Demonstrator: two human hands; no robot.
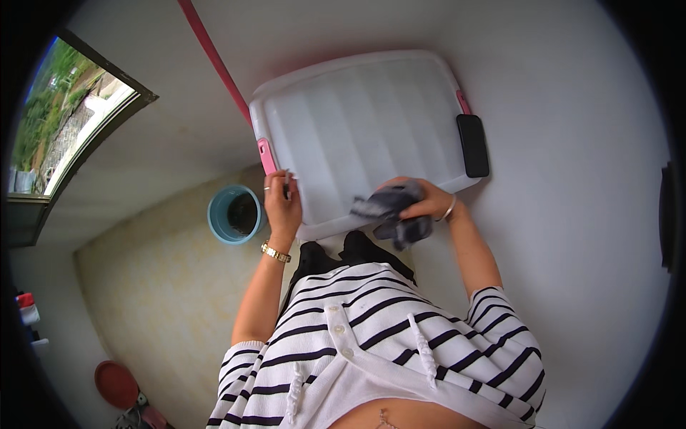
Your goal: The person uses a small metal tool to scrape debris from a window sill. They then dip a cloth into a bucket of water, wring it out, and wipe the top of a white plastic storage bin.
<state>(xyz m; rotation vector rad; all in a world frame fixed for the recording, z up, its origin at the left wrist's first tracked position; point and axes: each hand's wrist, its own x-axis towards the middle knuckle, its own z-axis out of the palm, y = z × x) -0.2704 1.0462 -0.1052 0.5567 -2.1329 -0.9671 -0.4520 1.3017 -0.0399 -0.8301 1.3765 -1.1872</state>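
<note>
My right hand (423, 200) is closed on a crumpled dark grey patterned cloth (389, 203), held over the near right part of a white lid. The cloth hangs in loose folds and is slightly blurred. Beneath it is a large storage box, its pale ribbed lid (350, 129) facing up. At the lid's near left edge, just below a pink latch (266, 156), my left hand (283, 204) is closed with its fingers curled. Something small and dark shows between those fingers, too small to name.
A black phone (472, 146) lies on the lid's right edge. On the floor at left stands a blue bucket (220, 219) with dark contents. A red pole (214, 57) leans behind the box. Farther left are a window (68, 118) and a red basin (116, 384).
</note>
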